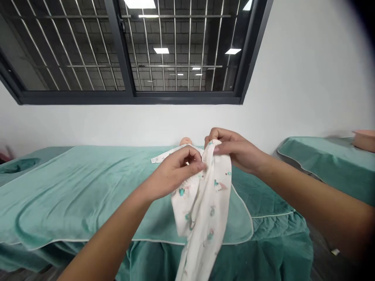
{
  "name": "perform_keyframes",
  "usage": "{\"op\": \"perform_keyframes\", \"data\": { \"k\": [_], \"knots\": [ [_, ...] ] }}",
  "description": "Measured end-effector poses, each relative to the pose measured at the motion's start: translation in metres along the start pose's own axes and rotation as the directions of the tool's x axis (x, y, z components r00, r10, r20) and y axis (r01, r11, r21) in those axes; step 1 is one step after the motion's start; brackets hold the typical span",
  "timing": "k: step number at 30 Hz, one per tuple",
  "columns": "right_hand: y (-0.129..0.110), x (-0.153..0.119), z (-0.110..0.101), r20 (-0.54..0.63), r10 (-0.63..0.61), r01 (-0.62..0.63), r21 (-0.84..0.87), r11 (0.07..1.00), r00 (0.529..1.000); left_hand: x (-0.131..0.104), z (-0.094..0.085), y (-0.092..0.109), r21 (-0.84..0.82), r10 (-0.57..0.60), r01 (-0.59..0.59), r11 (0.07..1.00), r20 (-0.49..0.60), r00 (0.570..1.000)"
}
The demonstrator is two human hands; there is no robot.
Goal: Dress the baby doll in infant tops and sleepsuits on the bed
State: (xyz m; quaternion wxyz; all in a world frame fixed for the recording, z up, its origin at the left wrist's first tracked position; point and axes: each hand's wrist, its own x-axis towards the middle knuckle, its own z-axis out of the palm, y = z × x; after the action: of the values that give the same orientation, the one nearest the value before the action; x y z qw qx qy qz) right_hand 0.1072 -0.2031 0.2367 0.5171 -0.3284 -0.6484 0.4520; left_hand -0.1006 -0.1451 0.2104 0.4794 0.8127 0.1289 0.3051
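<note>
A white baby garment (216,195) with small green and pink prints hangs in folds between my hands, its lower end reaching below the front edge of the bed. My left hand (175,171) pinches its upper left part between thumb and fingers. With thumb and bent fingers, my right hand (234,150) grips the top edge. Just behind my hands lies a doll; its head (186,141) and a white printed sleeve (164,156) show, while the rest is hidden by my hands and the garment.
Under the doll, a light green cover (88,187) spreads over a bed with a darker green skirt (263,249). To the right stands another green-covered bed (331,156) with a pink basin (365,140). A white wall (307,78) and barred window (175,99) are behind.
</note>
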Motion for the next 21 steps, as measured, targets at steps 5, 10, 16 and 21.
{"op": "perform_keyframes", "data": {
  "k": [5, 10, 16, 21],
  "knots": [
    [-0.005, 0.008, -0.006, -0.242, -0.083, 0.108, 0.091, 0.99, 0.967, 0.005, -0.007, 0.004, 0.094, 0.066, -0.064, 0.994, -0.021, 0.998],
    [-0.004, 0.01, -0.012, -0.098, 0.035, -0.045, -0.1, 0.994, 0.995, 0.02, -0.025, 0.005, -0.194, 0.041, -0.126, 0.973, -0.391, 0.919],
    [0.0, 0.01, -0.001, 0.108, 0.114, -0.087, -0.229, 0.97, 0.988, 0.027, -0.027, 0.011, -0.313, 0.025, -0.139, 0.939, -0.342, 0.939],
    [0.007, 0.011, -0.01, -0.25, -0.086, 0.075, -0.052, 0.996, 0.964, 0.019, -0.039, -0.005, -0.203, -0.168, 0.196, 0.959, 0.149, 0.975]
  ]
}}
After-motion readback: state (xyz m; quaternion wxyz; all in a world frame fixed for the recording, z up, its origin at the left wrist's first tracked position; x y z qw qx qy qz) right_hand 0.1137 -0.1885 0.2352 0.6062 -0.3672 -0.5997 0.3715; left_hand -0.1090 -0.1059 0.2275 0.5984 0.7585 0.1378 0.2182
